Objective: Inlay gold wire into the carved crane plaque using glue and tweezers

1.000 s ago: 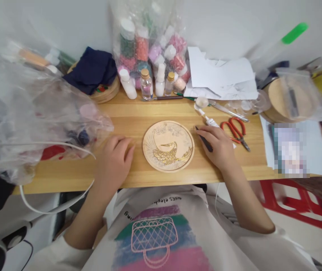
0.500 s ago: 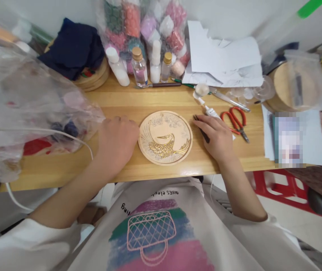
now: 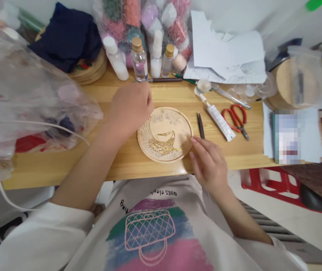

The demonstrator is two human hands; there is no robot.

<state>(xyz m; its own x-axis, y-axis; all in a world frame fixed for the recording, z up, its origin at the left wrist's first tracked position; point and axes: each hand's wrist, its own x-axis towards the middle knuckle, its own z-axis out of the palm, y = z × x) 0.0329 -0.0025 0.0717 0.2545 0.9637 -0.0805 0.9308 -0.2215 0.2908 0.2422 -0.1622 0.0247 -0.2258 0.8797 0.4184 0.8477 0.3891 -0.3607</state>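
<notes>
A round wooden plaque (image 3: 161, 116), carved with a crane whose body and wing are laid in gold, lies flat on the table. My left hand (image 3: 132, 107) is over its upper left edge, fingers curled in; whatever they may hold is hidden. At the plaque's right rim is my right hand (image 3: 210, 162), thumb and fingertips bent against the edge. Black tweezers (image 3: 200, 126) lie loose just above that hand. Farther right are a white glue tube (image 3: 220, 122) and red-handled pliers (image 3: 235, 118).
Several small bottles (image 3: 139, 62) stand at the back before bags of coloured beads (image 3: 174, 32). Papers (image 3: 228, 56) lie at the back right. A clear plastic bag (image 3: 36, 98) and a white cable (image 3: 61, 130) take up the left side. The table's front edge runs close to me.
My right hand has let go of the tweezers and moved down and left to the plaque's rim. My left hand has moved up and right, over the plaque's upper left.
</notes>
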